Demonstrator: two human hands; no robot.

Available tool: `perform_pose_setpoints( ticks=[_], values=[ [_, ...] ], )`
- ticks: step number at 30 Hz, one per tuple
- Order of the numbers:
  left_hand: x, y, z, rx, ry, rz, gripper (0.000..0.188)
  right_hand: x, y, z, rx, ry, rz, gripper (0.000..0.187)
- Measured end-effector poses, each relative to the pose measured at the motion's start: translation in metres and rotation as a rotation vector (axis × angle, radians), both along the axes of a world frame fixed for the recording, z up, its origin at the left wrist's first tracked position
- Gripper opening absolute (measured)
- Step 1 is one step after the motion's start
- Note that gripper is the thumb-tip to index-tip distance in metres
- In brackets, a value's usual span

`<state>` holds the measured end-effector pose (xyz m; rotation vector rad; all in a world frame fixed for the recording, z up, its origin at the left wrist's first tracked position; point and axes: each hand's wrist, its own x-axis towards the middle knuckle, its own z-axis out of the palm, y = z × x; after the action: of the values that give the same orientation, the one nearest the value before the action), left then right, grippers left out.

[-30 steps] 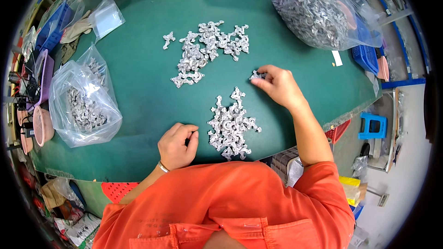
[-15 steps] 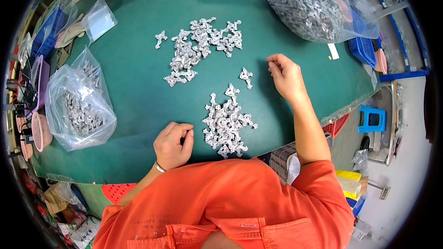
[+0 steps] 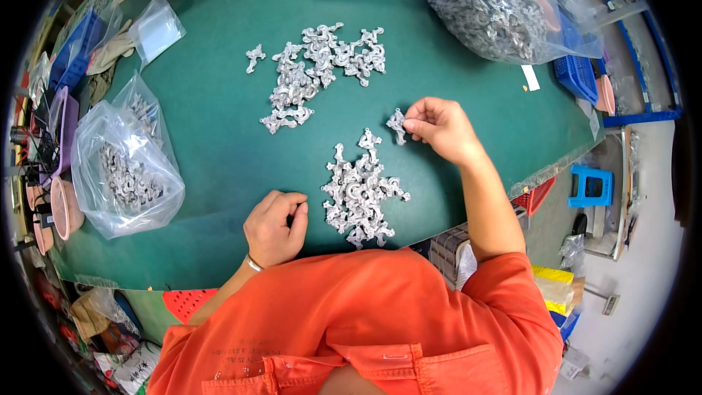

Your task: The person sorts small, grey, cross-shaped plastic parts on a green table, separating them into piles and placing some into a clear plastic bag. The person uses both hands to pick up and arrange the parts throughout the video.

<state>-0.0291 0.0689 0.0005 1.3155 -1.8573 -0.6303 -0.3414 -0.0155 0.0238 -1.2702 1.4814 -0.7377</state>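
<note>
- The right hand (image 3: 444, 130) holds a small, branched silver metal casting (image 3: 395, 126) in a narrow pinch between thumb and forefinger.
- The fingertips grip this casting at its right side; most of it sticks out leftward past them, over the green tabletop (image 3: 212, 139). Whether it touches the surface, I cannot tell.
- Just below and left of the pinch is the near pile of castings (image 3: 357, 194); the far pile of castings (image 3: 294, 88) lies further left.
- The left hand (image 3: 274, 228) is loosely curled beside the near pile, thumb and forefinger slightly apart; its inner fingers are hidden.
</note>
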Motion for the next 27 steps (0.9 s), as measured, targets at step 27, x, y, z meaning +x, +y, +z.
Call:
perform_pose_setpoints(
  ticks=[27],
  values=[
    [0.0,0.001,0.003,0.047,-0.04,0.021,0.009,0.049,-0.042,0.014,-0.517,0.487,0.185,0.021]
  ],
)
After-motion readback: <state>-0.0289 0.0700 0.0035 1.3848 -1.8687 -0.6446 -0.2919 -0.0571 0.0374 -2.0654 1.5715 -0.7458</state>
